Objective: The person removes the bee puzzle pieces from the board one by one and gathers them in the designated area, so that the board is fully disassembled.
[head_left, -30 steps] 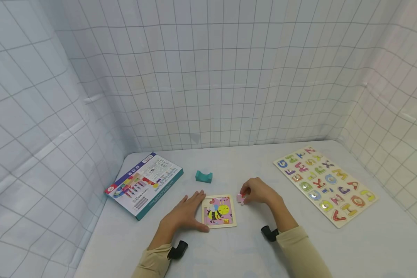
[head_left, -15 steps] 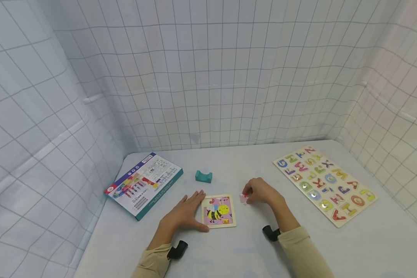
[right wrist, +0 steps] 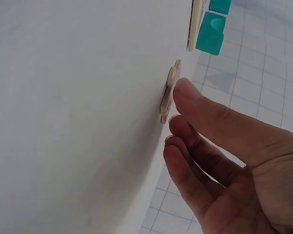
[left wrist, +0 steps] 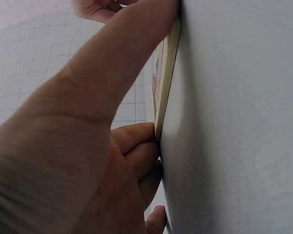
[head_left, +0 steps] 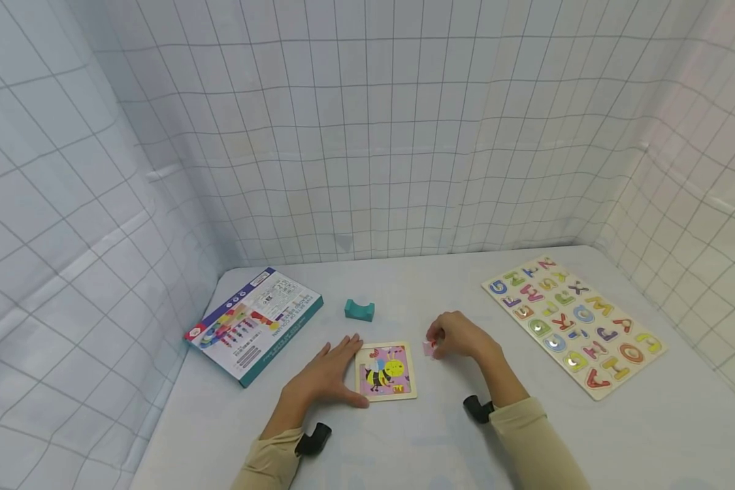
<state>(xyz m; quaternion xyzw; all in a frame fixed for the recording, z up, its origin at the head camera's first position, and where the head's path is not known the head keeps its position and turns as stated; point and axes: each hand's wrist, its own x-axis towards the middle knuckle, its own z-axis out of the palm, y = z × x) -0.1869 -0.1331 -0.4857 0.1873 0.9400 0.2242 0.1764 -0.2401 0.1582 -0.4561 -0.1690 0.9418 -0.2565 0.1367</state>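
Observation:
A small square wooden jigsaw puzzle (head_left: 387, 376) with a bee picture lies in front of me in a pale frame. My left hand (head_left: 326, 378) rests along its left side, thumb at the near corner and fingertips at the far corner. In the left wrist view, the fingers touch the frame's edge (left wrist: 167, 83). Just right of the puzzle, my right hand (head_left: 462, 339) pinches a pink and red puzzle piece (head_left: 429, 348) low over the table. The right wrist view shows the thumb on the face of the puzzle piece (right wrist: 169, 91), fingertips at its edge.
A teal notched block (head_left: 359, 312) stands behind the puzzle. At the left lies a flat printed box (head_left: 254, 327) with teal sides. An alphabet puzzle board (head_left: 572, 325) with colourful letters lies at the right. White gridded cloth walls (head_left: 398, 136) enclose the table.
My right hand has shifted slightly right with the puzzle piece, away from the framed puzzle, then stays nearly still. The left hand and the framed puzzle have not moved.

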